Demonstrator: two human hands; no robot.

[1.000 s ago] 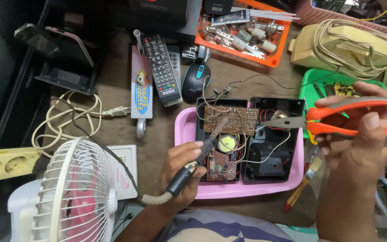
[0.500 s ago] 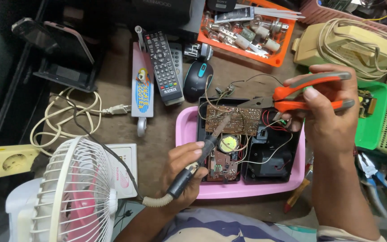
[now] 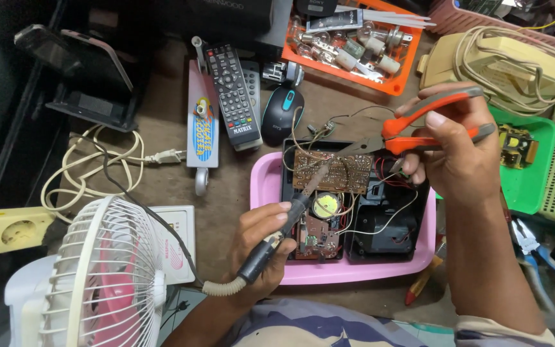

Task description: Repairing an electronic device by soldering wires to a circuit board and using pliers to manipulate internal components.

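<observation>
My left hand [image 3: 259, 241] grips a black soldering iron [image 3: 290, 215] whose tip rests on a brown circuit board [image 3: 332, 172]. That board sits over an opened black device [image 3: 380, 215] lying in a pink tray [image 3: 264, 186]. My right hand [image 3: 454, 157] holds orange-handled needle-nose pliers [image 3: 412, 132], their jaws pointing left at the board's upper right edge. Thin wires run from the board into the device.
A small white fan [image 3: 97, 283] stands at the lower left beside a yellow power strip [image 3: 1, 230]. Two remotes [image 3: 229, 96], a mouse [image 3: 282, 114], an orange tray of bulbs [image 3: 354, 48], a beige telephone [image 3: 509, 58], a green tray [image 3: 528, 173] and blue pliers [image 3: 534, 247] surround the pink tray.
My right hand has brought the pliers left and down from the green tray to the circuit board. The left hand and soldering iron have stayed in place.
</observation>
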